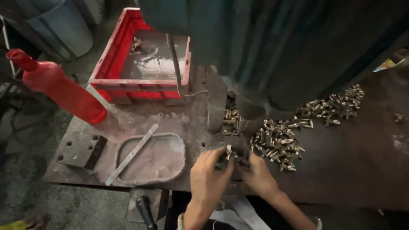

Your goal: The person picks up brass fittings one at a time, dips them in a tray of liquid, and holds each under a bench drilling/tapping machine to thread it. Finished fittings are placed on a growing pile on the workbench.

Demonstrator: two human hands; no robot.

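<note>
My left hand [208, 176] and my right hand [257, 172] meet at the near edge of a dark metal work plate [179, 123]. Between the fingertips sits a small brass fitting [228, 150] on a dark block-like fixture [232, 158]. The left fingers pinch at the fitting and fixture; the right fingers press against the fixture's other side. Just right of the hands lies a heap of several small brass fittings [279, 142], and a second heap [332, 106] is farther right. The fingertips hide most of the fixture.
A large dark green machine body [272, 47] overhangs the plate. A red plastic crate [142, 59] stands at the back left, a red bottle [55, 85] lies left, a flat metal strip [132, 153] crosses a worn patch, and a black handle [145, 211] pokes up below.
</note>
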